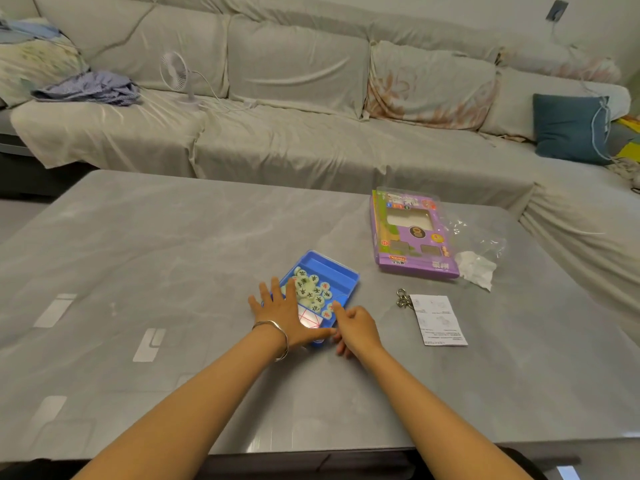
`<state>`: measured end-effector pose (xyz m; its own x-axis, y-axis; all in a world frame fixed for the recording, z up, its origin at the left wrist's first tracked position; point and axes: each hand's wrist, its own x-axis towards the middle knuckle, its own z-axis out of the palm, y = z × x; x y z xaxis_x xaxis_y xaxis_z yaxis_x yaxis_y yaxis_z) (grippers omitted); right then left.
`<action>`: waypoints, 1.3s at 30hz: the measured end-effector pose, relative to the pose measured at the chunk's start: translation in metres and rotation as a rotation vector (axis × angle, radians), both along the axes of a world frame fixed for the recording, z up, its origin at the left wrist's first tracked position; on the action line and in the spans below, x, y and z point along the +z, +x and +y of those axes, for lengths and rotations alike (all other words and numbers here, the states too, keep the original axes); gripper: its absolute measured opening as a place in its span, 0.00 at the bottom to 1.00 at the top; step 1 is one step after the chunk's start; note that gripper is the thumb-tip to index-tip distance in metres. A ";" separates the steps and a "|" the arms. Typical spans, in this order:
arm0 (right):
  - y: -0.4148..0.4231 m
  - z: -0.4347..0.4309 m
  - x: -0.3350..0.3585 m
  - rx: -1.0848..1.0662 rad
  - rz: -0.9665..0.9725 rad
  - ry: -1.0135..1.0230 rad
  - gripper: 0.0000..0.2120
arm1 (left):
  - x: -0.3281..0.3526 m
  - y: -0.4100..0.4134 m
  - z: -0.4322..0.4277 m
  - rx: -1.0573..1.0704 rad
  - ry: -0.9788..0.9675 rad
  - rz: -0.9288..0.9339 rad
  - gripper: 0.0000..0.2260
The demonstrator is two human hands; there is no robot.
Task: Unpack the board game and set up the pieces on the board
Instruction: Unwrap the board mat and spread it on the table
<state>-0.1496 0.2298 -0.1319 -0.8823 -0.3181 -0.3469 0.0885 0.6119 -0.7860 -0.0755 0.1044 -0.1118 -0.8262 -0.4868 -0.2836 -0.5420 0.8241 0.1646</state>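
Pieces [311,291] sit heaped in the blue tray [341,271] on the table [173,254], over a red-lined sheet [309,320], probably the board. Left hand [285,313] lies flat, fingers spread, likely pinning the tray down. Right hand [353,329] curls at the near corner, can't tell if it grips anything. Purple box [412,233] is parked aside.

Grey table [173,237] bears blue tray [341,271], purple box [412,233], plastic wrap [481,244], rings [402,297] and leaflet [438,320].
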 end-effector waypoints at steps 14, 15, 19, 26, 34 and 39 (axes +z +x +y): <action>-0.039 -0.020 -0.007 0.110 -0.005 0.146 0.16 | -0.006 -0.008 0.004 0.036 0.038 -0.008 0.59; -0.039 -0.021 -0.005 0.121 -0.002 0.142 0.16 | -0.006 -0.009 0.004 0.037 0.031 -0.005 0.58; -0.040 -0.024 -0.004 0.146 -0.003 0.115 0.14 | -0.005 -0.009 0.005 0.054 0.013 0.025 0.57; -0.040 -0.025 0.010 0.155 -0.099 0.184 0.15 | -0.002 -0.010 0.004 0.059 0.012 0.057 0.56; -0.041 -0.032 0.034 0.204 -0.207 0.319 0.22 | -0.001 -0.007 0.005 0.040 0.005 0.055 0.55; -0.042 -0.029 0.033 0.218 -0.177 0.314 0.08 | 0.001 -0.005 -0.003 0.026 0.010 0.054 0.55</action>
